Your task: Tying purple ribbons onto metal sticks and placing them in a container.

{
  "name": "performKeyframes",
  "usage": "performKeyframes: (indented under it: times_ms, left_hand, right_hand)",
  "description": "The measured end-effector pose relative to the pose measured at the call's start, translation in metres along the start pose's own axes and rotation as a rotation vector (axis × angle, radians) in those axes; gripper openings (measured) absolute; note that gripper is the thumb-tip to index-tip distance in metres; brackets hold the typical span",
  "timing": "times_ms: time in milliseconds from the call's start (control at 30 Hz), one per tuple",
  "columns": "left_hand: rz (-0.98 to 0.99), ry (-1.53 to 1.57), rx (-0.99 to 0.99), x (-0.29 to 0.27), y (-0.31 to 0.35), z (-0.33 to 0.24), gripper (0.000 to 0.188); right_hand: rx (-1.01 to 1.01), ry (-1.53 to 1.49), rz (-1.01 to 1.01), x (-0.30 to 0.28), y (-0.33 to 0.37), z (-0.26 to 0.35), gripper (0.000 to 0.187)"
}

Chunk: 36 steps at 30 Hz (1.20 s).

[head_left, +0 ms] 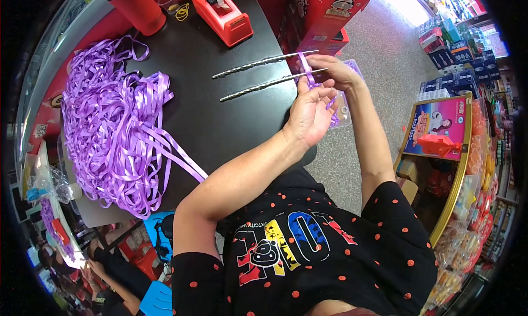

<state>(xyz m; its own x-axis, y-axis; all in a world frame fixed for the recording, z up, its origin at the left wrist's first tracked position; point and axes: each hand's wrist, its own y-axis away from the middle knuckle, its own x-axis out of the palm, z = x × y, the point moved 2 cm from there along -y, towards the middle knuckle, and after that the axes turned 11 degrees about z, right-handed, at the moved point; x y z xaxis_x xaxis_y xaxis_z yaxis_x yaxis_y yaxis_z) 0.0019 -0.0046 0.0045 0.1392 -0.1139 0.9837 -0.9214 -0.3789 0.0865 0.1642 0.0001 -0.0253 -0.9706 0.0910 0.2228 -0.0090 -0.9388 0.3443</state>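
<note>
Two slim metal rods [258, 88] with twisted shafts lie side by side, their pointed ends jutting past the black table's edge. A purple ribbon [303, 62] is looped across both rods near those points. My left hand [312, 111] is closed on the ribbon just below the rods, palm partly turned up, fingers curled. Beyond the tips, my right hand [336, 73] bends its fingers around behind the ribbon; its thumb is mostly hidden. Under my hands, a clear plastic box [345, 120] holds purple ribbon pieces. A strand runs from a big purple ribbon heap [118, 134] behind my left forearm.
On the black table [220, 134] stand a red tape dispenser [223, 16], a red cylinder [137, 11] and yellow rubber bands [182, 11]. Red cartons [324, 14] rise past its far edge. Packed shelves and a gold-framed display case [440, 129] line the right. Another person's arm [110, 280] shows lower left.
</note>
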Motion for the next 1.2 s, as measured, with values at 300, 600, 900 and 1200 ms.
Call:
performKeyframes:
  times_ms: [300, 600, 900, 1200]
  left_hand:
    - [0.007, 0.037, -0.014, -0.001, 0.003, -0.004, 0.048]
    - [-0.042, 0.003, -0.020, 0.000, 0.003, -0.003, 0.051]
    - [-0.040, -0.107, 0.019, -0.002, 0.004, 0.000, 0.053]
    - [0.001, -0.079, 0.043, -0.001, 0.003, 0.003, 0.059]
  right_hand:
    - [-0.059, -0.376, 0.393, 0.013, -0.036, -0.032, 0.033]
    - [-0.011, -0.310, 0.399, -0.017, -0.033, -0.017, 0.031]
    - [0.171, -0.059, 0.279, -0.004, -0.010, 0.030, 0.013]
    - [0.153, -0.023, 0.149, -0.002, -0.004, 0.030, 0.013]
